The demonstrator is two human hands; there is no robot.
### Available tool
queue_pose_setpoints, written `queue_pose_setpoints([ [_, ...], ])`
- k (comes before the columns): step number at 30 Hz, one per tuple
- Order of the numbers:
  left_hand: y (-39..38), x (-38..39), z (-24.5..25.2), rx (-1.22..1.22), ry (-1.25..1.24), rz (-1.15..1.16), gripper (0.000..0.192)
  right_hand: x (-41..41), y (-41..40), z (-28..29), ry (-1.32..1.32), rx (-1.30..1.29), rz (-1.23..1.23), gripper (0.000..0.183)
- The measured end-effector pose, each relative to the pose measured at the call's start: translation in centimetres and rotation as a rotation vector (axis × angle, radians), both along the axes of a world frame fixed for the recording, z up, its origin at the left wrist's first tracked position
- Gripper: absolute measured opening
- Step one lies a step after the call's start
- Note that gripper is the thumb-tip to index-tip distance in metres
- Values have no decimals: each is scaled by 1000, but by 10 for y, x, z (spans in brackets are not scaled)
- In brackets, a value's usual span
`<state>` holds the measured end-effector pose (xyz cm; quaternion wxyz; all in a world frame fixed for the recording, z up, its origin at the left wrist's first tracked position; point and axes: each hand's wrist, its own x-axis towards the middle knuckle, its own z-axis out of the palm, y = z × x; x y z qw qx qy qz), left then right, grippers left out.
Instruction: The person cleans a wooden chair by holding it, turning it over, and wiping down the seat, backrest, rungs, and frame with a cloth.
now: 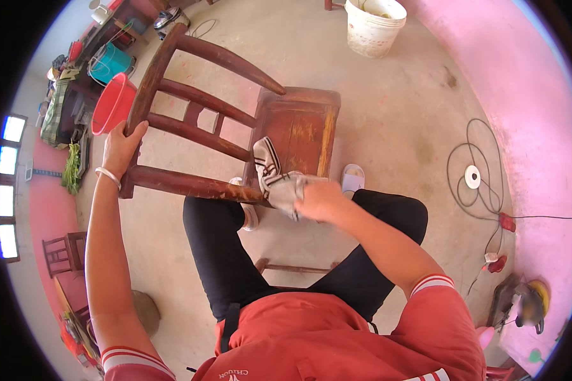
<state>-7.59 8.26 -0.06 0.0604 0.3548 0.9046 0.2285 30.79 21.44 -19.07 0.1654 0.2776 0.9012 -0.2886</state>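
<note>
Before my knees stands a dark red wooden chair (145,102), its paint worn through in places. My left hand (120,145) grips the top rail of its backrest, at the left. In my right hand (321,200) is a bunched grey cloth (284,189) with dark stripes. The cloth lies against the backrest's lower end, beside the near edge of the wooden seat (299,135). Bare wood shows along the seat's right side. My right hand is slightly blurred.
A red plastic basin (113,105) and a teal bucket (112,62) stand at the left. A white bucket (374,29) is at the back. Looped black cable (450,164) lies on the floor near the pink wall (529,119). A small wooden chair (62,252) stands far left.
</note>
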Motion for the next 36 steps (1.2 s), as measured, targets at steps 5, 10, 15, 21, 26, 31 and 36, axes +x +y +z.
queue_pose_setpoints([
  [5, -2, 3, 4, 11, -37, 44, 47, -51, 82, 34, 507, 310, -346, 53],
  [10, 5, 9, -3, 31, -90, 23, 43, -100, 143, -64, 512, 378, -371, 76],
  [15, 2, 16, 5, 27, -118, 25, 41, -129, 119, -104, 366, 467, -473, 88],
  [21, 3, 12, 10, 49, -192, 10, 43, -119, 91, -112, 492, 389, -308, 73],
  [26, 3, 14, 9, 34, -174, 20, 44, -97, 50, -99, 484, 161, 18, 53],
  [31, 5, 18, 12, 17, -170, 33, 44, -88, 70, -62, 302, -75, 61, 34],
  [36, 6, 22, 15, 51, -252, 41, 44, -107, 109, -13, 596, 18, -514, 39],
])
